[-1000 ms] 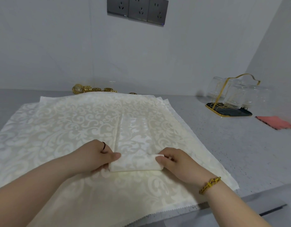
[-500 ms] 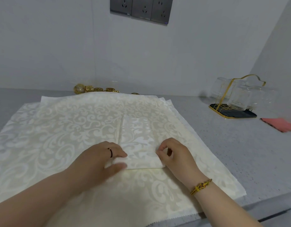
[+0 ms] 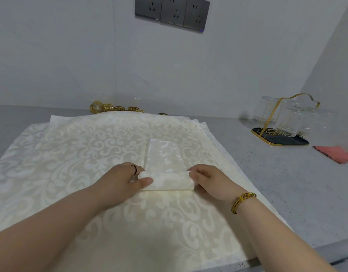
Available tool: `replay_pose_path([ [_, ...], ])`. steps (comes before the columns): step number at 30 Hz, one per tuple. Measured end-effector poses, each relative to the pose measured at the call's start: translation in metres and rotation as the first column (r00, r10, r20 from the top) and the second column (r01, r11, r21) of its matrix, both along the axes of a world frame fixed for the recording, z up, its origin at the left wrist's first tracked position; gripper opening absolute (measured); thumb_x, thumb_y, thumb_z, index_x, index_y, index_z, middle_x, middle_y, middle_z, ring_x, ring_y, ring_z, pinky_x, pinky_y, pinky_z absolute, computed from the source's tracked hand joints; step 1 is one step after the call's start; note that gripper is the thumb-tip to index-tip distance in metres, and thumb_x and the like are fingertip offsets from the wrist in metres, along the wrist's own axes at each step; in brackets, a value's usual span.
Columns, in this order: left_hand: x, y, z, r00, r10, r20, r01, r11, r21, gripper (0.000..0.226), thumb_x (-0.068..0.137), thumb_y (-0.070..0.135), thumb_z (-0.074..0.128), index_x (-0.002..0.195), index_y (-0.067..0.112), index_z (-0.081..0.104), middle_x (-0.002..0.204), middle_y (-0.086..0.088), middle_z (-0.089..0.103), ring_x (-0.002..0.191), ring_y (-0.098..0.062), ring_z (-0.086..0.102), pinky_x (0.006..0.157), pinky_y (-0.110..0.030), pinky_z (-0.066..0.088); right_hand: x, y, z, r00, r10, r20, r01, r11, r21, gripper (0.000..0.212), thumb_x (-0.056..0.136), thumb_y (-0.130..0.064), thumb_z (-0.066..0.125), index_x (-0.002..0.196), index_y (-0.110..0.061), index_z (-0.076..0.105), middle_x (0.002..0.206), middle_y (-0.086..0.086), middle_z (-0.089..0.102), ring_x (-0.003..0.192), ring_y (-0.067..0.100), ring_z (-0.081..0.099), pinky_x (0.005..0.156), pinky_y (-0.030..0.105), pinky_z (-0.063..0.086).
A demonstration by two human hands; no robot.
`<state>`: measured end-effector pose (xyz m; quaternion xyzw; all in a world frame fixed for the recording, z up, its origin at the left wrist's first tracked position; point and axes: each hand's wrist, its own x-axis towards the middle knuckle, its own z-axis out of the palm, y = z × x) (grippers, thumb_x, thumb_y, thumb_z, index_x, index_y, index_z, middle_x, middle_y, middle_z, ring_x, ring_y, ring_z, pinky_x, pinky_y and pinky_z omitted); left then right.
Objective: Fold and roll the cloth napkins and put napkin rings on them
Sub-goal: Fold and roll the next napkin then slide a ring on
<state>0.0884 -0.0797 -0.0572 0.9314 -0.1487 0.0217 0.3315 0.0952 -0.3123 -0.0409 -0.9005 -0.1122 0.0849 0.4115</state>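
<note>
Gripping damask napkin [image 3: 165,163] roll, left hand [image 3: 128,181], right hand [image 3: 210,181]

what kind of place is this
Probably a home kitchen: a speckled grey counter against a white wall, sockets above it, and glasses on a gold-handled tray at the right. A napkin and gold rings suggest table setting.

Napkin stack [image 3: 71,154] partly hides the napkin rings [image 3: 118,108].
</note>
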Motion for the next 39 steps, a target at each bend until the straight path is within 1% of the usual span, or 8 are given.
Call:
replay_pose_path([
  [4, 0.012, -0.002, 0.000, 0.992, 0.059, -0.110, -0.076, 0.985, -0.155, 0.028, 0.088, 0.037, 0.055, 0.070, 0.015, 0.053, 0.043, 0.010, 0.048, 0.040, -0.002, 0.043, 0.045, -0.010, 0.034, 0.015, 0.012, -0.007, 0.993, -0.112, 0.025, 0.112, 0.994, 0.001, 0.014, 0.096, -0.022, 0.038, 0.085, -0.022, 0.045, 0.075, -0.002, 0.049, 0.062, 0.013, 0.043, 0.062, 0.024, 0.037],
  [10, 0.022, -0.004, -0.003, 0.993, 0.101, -0.064, -0.108, 0.987, -0.119, 0.043, 0.089, 0.037, 0.054, 0.060, 0.004, 0.048, 0.036, 0.015, 0.048, 0.041, 0.000, 0.048, 0.051, -0.010, 0.037, 0.028, 0.021, -0.020, 0.940, -0.150, 0.307, 0.199, 0.970, -0.136, 0.026, 0.092, -0.022, 0.049, 0.069, -0.026, 0.037, 0.076, -0.012, 0.042, 0.063, 0.004, 0.039, 0.058, 0.014, 0.033],
  [15, 0.031, -0.002, 0.000, 0.950, 0.270, -0.155, -0.303, 0.916, -0.262, 0.050, 0.094, 0.043, 0.037, 0.068, 0.008, 0.061, 0.072, 0.002, 0.061, 0.067, -0.007, 0.053, 0.061, -0.012, 0.034, 0.027, 0.019, -0.021, 0.924, -0.135, 0.357, 0.161, 0.986, -0.045, 0.025, 0.089, -0.023, 0.056, 0.066, -0.024, 0.046, 0.074, -0.013, 0.046, 0.065, 0.002, 0.043, 0.065, 0.006, 0.036],
  [21, 0.059, -0.017, 0.012, 0.920, 0.364, -0.143, -0.359, 0.931, 0.062, 0.039, 0.085, 0.042, 0.058, 0.111, 0.014, 0.049, 0.102, -0.003, 0.059, 0.098, -0.020, 0.056, 0.075, -0.025, 0.038, 0.015, 0.011, -0.016, 0.966, 0.078, 0.247, -0.042, 0.988, -0.149, 0.028, 0.078, -0.030, 0.070, 0.100, -0.031, 0.054, 0.094, -0.029, 0.046, 0.089, -0.005, 0.043, 0.076, 0.003, 0.033],
  [25, 0.063, -0.015, 0.008, 0.912, 0.396, -0.108, -0.391, 0.918, 0.059, 0.038, 0.083, 0.019, 0.061, 0.118, 0.018, 0.047, 0.094, 0.000, 0.059, 0.090, -0.018, 0.055, 0.070, -0.025, 0.038, 0.014, 0.010, -0.012, 0.964, 0.077, 0.254, -0.032, 0.984, -0.176, 0.032, 0.078, -0.032, 0.069, 0.109, -0.027, 0.061, 0.091, -0.021, 0.049, 0.088, -0.008, 0.043, 0.076, -0.002, 0.031],
  [29, 0.056, -0.003, 0.001, 0.931, 0.345, -0.114, -0.351, 0.936, -0.036, 0.031, 0.082, 0.014, 0.063, 0.109, 0.015, 0.048, 0.072, 0.003, 0.052, 0.080, -0.018, 0.052, 0.064, -0.027, 0.036, 0.016, 0.015, -0.007, 0.979, 0.089, 0.185, -0.059, 0.985, -0.165, 0.019, 0.083, -0.030, 0.065, 0.101, -0.025, 0.063, 0.083, -0.022, 0.050, 0.084, -0.001, 0.044, 0.073, 0.001, 0.033],
  [35, 0.040, 0.005, -0.001, 0.974, 0.167, 0.151, -0.170, 0.986, 0.001, 0.037, 0.084, -0.005, 0.048, 0.106, 0.022, 0.060, 0.114, 0.008, 0.049, 0.120, -0.014, 0.043, 0.083, 0.004, 0.024, 0.025, 0.018, -0.005, 0.994, 0.082, 0.067, -0.076, 0.993, -0.091, 0.013, 0.087, -0.030, 0.059, 0.077, -0.036, 0.053, 0.090, -0.018, 0.047, 0.077, -0.001, 0.046, 0.072, 0.009, 0.035],
  [39, 0.017, 0.007, 0.009, 0.999, -0.035, 0.003, 0.035, 0.996, 0.088, 0.049, 0.083, -0.003, 0.039, 0.102, 0.039, 0.055, 0.108, 0.017, 0.059, 0.083, 0.000, 0.055, 0.064, -0.001, 0.039, 0.031, 0.018, 0.000, 0.995, 0.094, 0.014, -0.092, 0.991, -0.095, 0.008, 0.090, -0.030, 0.054, 0.084, -0.027, 0.055, 0.088, -0.018, 0.048, 0.074, -0.002, 0.046, 0.066, 0.004, 0.036],
])
